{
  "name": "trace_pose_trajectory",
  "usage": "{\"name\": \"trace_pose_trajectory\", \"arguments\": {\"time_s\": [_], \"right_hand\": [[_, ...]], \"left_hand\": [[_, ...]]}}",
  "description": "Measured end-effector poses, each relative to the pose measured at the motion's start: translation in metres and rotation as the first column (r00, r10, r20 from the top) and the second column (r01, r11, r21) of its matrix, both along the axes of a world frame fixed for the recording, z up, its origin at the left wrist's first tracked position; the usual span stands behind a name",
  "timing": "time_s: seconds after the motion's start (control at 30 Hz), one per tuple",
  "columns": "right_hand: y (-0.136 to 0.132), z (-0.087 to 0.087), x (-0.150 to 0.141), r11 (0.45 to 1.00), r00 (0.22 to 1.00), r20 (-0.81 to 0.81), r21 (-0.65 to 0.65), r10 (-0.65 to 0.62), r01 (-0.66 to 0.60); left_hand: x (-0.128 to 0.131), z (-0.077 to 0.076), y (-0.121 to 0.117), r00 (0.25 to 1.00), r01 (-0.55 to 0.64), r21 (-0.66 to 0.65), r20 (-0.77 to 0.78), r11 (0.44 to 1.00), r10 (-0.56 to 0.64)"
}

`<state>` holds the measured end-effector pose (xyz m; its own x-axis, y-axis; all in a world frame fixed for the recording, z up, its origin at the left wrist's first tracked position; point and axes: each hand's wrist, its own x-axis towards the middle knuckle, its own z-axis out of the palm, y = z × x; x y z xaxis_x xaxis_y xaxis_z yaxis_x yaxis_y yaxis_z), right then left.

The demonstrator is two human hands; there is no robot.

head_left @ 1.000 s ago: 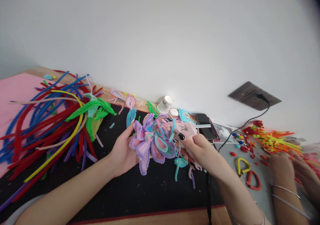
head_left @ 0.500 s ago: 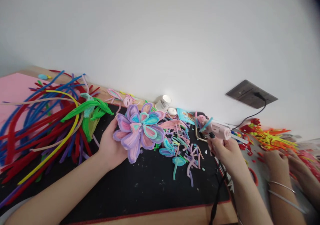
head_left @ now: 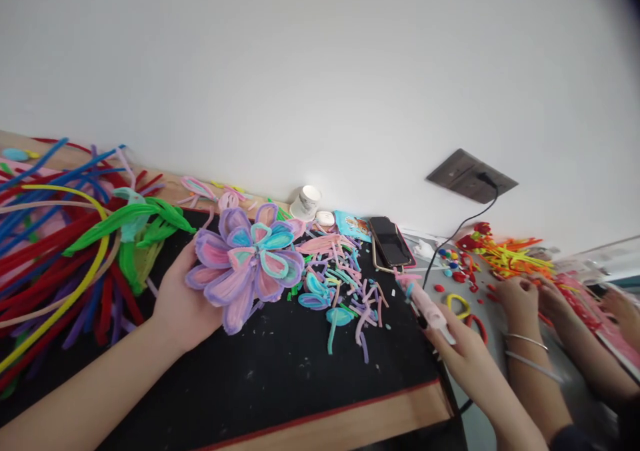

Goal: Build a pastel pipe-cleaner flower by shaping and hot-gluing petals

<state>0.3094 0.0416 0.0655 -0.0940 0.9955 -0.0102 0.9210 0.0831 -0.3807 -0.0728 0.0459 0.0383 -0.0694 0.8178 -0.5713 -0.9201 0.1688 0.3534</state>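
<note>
A large flower (head_left: 247, 257) with layered purple, pink and turquoise pipe-cleaner petals rests in my left hand (head_left: 183, 304), which holds it from behind above the black mat (head_left: 215, 397). Most of those fingers are hidden by the petals. At the mat's right edge, my right hand (head_left: 460, 344) is closed around a pale pink glue gun (head_left: 427, 309). Between the hands lie many cut pipe-cleaner pieces (head_left: 367, 307), a small blue and purple petal cluster (head_left: 315, 292) and a turquoise leaf shape with a stem (head_left: 339, 316).
Long pipe cleaners (head_left: 50, 257) and green leaves (head_left: 135, 221) cover the left side. A paper cup (head_left: 306, 203), a white case (head_left: 325, 219) and a phone (head_left: 391, 241) stand or lie along the wall. A cord runs from the socket (head_left: 470, 174). Another person's hands (head_left: 520, 301) work at right.
My right hand has lowered the glue gun toward the mat's edge, tilting it and uncovering the phone. The whole view has shifted, while the flower stays in my left hand.
</note>
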Motion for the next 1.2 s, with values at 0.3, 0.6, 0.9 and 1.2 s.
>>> {"name": "trace_pose_trajectory", "arguments": {"time_s": [0.3, 0.6, 0.9, 1.2], "right_hand": [[-0.001, -0.036, 0.017, 0.998, 0.978, 0.202, -0.034, 0.057, -0.052], [0.005, -0.057, 0.023, 0.986, 0.937, 0.338, 0.102, 0.092, -0.133], [0.008, -0.039, 0.020, 0.975, 0.937, 0.326, 0.131, 0.130, -0.181], [0.017, -0.002, -0.109, 0.882, 0.896, 0.102, 0.158, 0.432, -0.444]], "left_hand": [[0.000, -0.002, -0.002, 1.000, -0.019, 0.025, -0.011, 1.000, 0.020], [-0.001, -0.002, -0.002, 1.000, 0.002, 0.028, -0.009, 1.000, -0.002], [-0.002, -0.004, -0.001, 1.000, 0.014, 0.045, -0.003, 0.999, -0.014], [-0.001, 0.000, -0.002, 1.000, 0.017, 0.018, 0.005, 1.000, -0.017]]}}
